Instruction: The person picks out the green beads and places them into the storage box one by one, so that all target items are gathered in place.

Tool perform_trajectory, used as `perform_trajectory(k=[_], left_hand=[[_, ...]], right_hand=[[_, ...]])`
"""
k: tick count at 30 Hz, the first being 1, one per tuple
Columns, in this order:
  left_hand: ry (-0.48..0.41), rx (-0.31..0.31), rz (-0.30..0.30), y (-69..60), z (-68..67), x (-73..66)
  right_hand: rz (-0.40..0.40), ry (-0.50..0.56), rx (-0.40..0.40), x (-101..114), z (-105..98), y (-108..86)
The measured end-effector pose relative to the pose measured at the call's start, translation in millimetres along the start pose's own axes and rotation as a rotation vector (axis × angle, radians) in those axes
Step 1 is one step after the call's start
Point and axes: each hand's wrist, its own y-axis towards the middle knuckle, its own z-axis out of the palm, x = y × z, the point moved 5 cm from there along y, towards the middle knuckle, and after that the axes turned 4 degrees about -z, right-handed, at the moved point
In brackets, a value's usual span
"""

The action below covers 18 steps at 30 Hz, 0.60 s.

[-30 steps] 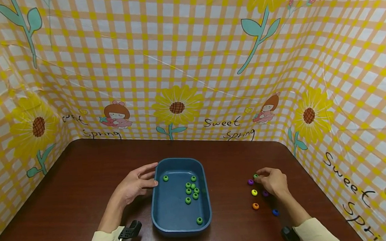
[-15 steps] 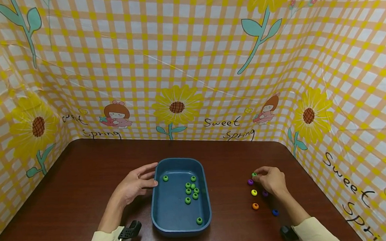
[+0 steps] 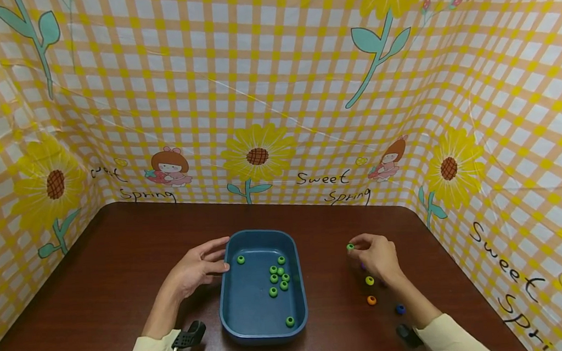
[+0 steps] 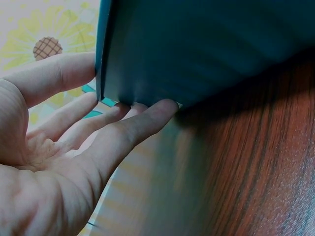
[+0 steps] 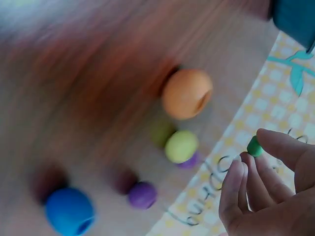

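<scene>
My right hand (image 3: pixel 379 256) pinches a green bead (image 3: pixel 350 246) between thumb and fingertips, above the table right of a blue bin. In the right wrist view the same green bead (image 5: pixel 254 146) shows at the fingertips. The blue bin (image 3: pixel 226 306) holds several green beads (image 3: pixel 274 278) on its floor. At the bin's left side, my left hand (image 3: pixel 196 270) rests its extended fingers against the wall. The left wrist view has those fingertips (image 4: pixel 162 109) touching the bin's outer wall (image 4: pixel 197 54).
Below the right hand lie a yellow bead (image 3: pixel 370 281), an orange bead (image 3: pixel 372 300) and a blue bead (image 3: pixel 400 310). Purple beads (image 5: pixel 142 195) lie near them, partly hidden in the head view. A checked cloth (image 3: pixel 254 89) with sunflowers walls the brown table (image 3: pixel 337 325).
My right hand has lifted the green bead and moved left with it, towards the bin. The left hand and the bin have stayed in place.
</scene>
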Motion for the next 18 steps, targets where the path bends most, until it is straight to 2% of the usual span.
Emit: perform_trajectory(k=[6, 18], left_hand=[[-0.004, 0.002, -0.001, 0.1, -1.0, 0.3], [-0.012, -0.004, -0.001, 0.5, -1.1, 1.3]], right_hand=[[-0.063, 0.032, 0.004, 21.7, 9.8, 1.2], [-0.123, 0.120, 0.029, 68.4, 31.7, -5.5]])
